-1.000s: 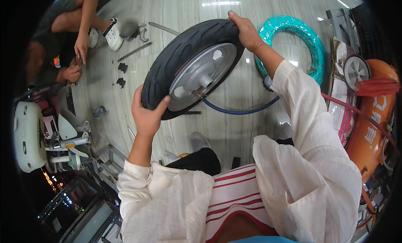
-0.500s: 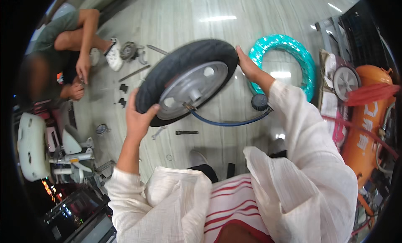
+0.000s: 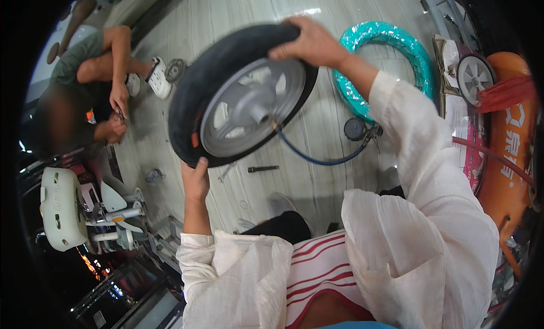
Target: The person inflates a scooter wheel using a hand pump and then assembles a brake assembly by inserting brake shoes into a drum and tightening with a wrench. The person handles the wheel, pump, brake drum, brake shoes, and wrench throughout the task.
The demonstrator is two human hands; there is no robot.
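Between my hands a wheel with a black tyre (image 3: 190,108) and a silver-grey rim (image 3: 218,133) is held up, tilted above the floor. My left hand (image 3: 195,179) grips its near lower edge, thumb on the sidewall. At the far right edge, my right hand (image 3: 311,43) is closed over the tread with the thumb on the sidewall. A thin blue hose (image 3: 311,160) runs from a brass fitting near the hub to a round black gauge (image 3: 355,129). Part of the far tread lies under my right hand.
A tyre in shiny teal wrap (image 3: 422,54) lies at the right, near an orange tank (image 3: 507,142) and a small grey wheel (image 3: 475,78). At left a person (image 3: 85,79) crouches, hands together. Below them stands a pale scooter (image 3: 61,209). A black rod (image 3: 263,169) lies on the floor.
The wheel has moved up and left and turned. My right hand has shifted from its right side onto the far upper tread. My left hand still grips the lower edge.
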